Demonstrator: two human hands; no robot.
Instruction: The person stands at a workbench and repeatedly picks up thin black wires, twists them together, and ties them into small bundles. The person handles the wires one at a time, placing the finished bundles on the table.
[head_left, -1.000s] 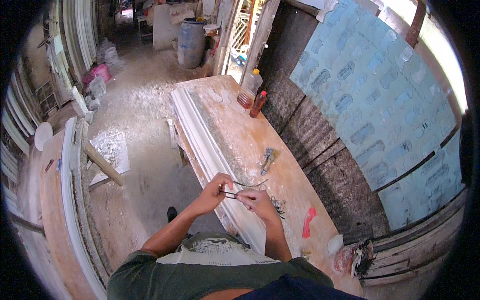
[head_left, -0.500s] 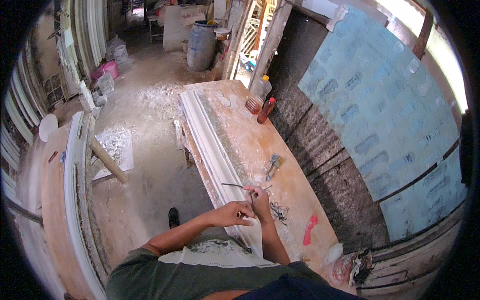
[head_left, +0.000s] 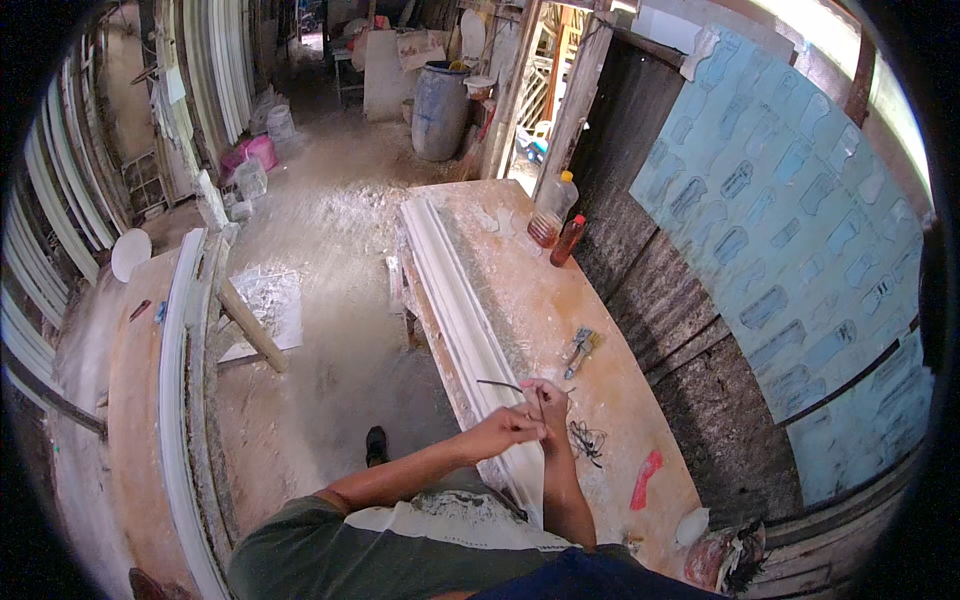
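My right hand (head_left: 547, 402) is closed on a thin dark cord-like strip (head_left: 496, 383); one end juts out to the left over the white moulding. My left hand (head_left: 505, 432) is up against the right one, its fingertips pinched together near the right palm. Whether those fingertips also grip part of the strip is too small to make out. Both hands are above a long white grooved moulding (head_left: 455, 300) lying along the left edge of the wooden workbench (head_left: 610, 400). Right of my hands rests a tangle of black cord (head_left: 588, 443).
Two paintbrushes (head_left: 580, 350) and a red scrap (head_left: 646, 480) lie on the bench. Farther off stand a clear bottle (head_left: 552, 212) and a red-capped bottle (head_left: 568, 241). Another bench with a long moulding (head_left: 178, 370) is at left. A blue barrel (head_left: 440, 112) stands at the back.
The whole view has shifted, so everything appears farther right and slightly lower. My left fingers have drawn closer together against the right hand. The strip stays in my right hand.
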